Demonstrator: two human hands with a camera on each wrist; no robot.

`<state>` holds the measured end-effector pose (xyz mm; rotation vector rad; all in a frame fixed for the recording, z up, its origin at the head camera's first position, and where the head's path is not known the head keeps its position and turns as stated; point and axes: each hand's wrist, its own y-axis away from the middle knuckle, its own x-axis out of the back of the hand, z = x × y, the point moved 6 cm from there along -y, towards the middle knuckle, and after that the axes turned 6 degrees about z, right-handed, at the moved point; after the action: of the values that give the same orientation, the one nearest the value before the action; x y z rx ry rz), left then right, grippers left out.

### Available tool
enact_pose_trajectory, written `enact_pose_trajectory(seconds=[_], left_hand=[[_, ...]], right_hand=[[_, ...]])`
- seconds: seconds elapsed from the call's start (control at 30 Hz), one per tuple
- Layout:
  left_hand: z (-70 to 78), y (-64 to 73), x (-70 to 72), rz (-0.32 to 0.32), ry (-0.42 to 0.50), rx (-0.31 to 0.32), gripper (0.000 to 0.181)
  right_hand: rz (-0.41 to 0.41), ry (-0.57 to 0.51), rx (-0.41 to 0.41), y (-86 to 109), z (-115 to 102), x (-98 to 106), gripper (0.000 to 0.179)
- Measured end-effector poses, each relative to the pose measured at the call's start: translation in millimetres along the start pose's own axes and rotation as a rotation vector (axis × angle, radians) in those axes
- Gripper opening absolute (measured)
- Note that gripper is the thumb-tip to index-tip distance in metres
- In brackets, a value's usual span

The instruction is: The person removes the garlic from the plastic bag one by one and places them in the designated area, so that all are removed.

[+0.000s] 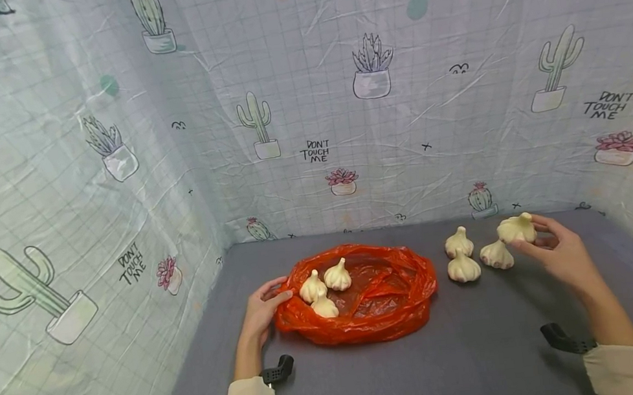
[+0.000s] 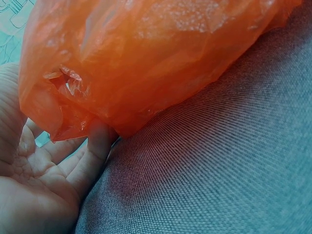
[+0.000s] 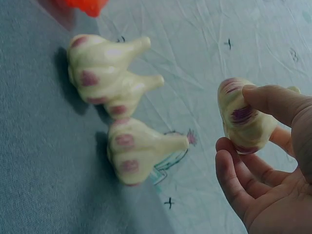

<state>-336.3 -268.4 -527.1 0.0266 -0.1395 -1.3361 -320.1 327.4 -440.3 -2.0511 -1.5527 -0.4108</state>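
An orange-red plastic bag (image 1: 384,328) lies spread open on the table, three garlic bulbs (image 1: 337,276) inside its left part. My left hand (image 1: 260,311) grips the bag's left rim between thumb and fingers; the left wrist view shows the fingers (image 2: 100,146) at the bag's lower edge. To the right, my right hand (image 1: 560,254) pinches a garlic bulb (image 3: 243,117) with purple marks, lifted above the table. Three more bulbs stand upright close by: a back one (image 1: 459,242), a front one (image 1: 464,268) and one (image 1: 496,256) just below the held bulb.
A grey cloth covers the table (image 1: 373,386). Cactus-printed sheeting (image 1: 405,148) hangs behind it and along both sides. Dark wrist cameras sit on the left wrist (image 1: 277,370) and the right wrist (image 1: 567,339).
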Motion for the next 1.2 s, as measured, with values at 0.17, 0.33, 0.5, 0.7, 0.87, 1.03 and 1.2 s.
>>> enact_pose_trajectory(seconds=[0.17,0.33,0.5,0.7,0.87,1.03,1.2], left_hand=[[0.3,-0.3,0.5,-0.002,-0.001,0.004,0.049],[-1.1,-0.5,1.1,-0.003,0.003,0.002,0.050],[0.1,0.5,1.0,-0.003,-0.006,-0.004,0.050],[1.3,0.6,1.4,0.005,-0.015,-0.015,0.047],[1.3,0.0,0.4,0.005,-0.008,-0.015,0.046],[1.4,0.6,0.1,-0.003,-0.013,-0.012,0.048],[0.1,-0.6,0.5,-0.005,-0.025,-0.006,0.048]], right_hand=[[-0.004,0.012,-0.042,-2.7,11,6,0.082],[0.000,-0.001,-0.055,-3.6,22,9,0.081],[0.005,0.006,-0.059,-4.1,36,10,0.082],[0.000,0.040,-0.070,-4.3,53,10,0.086],[-0.030,0.055,-0.082,-4.6,69,5,0.087],[-0.057,0.070,-0.102,-4.1,79,1,0.088],[-0.084,0.092,-0.125,-3.9,84,-1,0.089]])
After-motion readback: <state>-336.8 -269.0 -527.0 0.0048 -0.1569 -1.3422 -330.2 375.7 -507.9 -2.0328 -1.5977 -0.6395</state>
